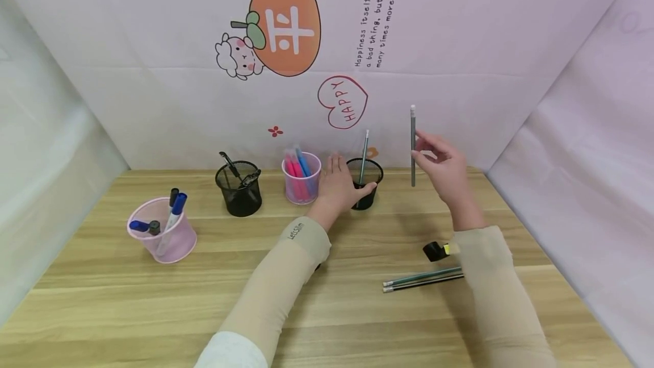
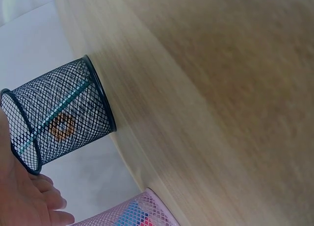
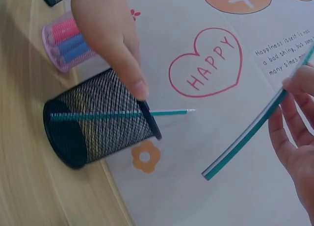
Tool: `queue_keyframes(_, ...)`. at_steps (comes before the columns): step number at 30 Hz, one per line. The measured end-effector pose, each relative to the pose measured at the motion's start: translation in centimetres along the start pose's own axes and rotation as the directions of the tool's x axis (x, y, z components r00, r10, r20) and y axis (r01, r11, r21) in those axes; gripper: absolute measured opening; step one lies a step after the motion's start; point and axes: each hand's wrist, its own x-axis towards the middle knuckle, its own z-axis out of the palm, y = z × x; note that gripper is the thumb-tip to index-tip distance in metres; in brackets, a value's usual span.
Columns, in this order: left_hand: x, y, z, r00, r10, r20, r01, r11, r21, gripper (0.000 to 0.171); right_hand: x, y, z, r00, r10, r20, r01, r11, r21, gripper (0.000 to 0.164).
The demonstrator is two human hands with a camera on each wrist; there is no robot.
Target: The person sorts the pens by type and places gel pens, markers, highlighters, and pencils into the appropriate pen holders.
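Note:
Between thumb and fingers, my right hand (image 1: 443,170) pinches a green pencil (image 1: 413,126) upright in the air, to the right of a black mesh pen cup (image 1: 364,200). The pencil's white eraser end points up; its lower end looks flat in the right wrist view. One similar pencil (image 3: 171,112) leans inside that cup. My left hand (image 1: 337,187) is at the cup's left side, thumb across the rim and other fingers stretched out. In the left wrist view the fingers (image 2: 41,194) lie beside the cup's mouth, not wrapped round its body.
Several pencils (image 1: 421,280) lie on the wooden table near a small black object (image 1: 435,251) with a yellow part. Leftward stand a pink cup of highlighters (image 1: 301,186), a black mesh cup (image 1: 242,203) with pens, and a pink cup of markers (image 1: 179,243). A white printed sheet rises behind.

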Motion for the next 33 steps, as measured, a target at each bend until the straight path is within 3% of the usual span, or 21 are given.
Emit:
queue_keyframes(7, 0.0, 0.0, 0.1, 1.0, -0.007, 0.003, 0.007, 1.0, 0.001, 0.113, 1.2, 0.7, 2.4, 0.983, 0.033, -0.182, 0.005, 0.979, 0.206, 0.044)
queue_keyframes(13, 0.1, 0.1, 0.1, 1.0, -0.011, 0.002, 0.011, 1.0, 0.021, 0.114, 1.7, 1.8, 4.6, 0.963, 0.053, -0.265, 0.008, 0.974, 0.224, 0.047)
queue_keyframes(27, -0.1, 0.1, 0.0, 1.0, -0.015, 0.013, 0.014, 1.0, 0.024, 0.116, 0.9, 5.1, 7.0, 0.932, 0.209, -0.295, -0.167, 0.972, 0.162, 0.044)
queue_keyframes(33, 0.0, 0.1, 0.0, 1.0, -0.014, 0.008, 0.014, 0.999, 0.033, 0.115, 0.7, 5.6, 7.5, 0.931, 0.235, -0.278, -0.207, 0.97, 0.125, 0.043)
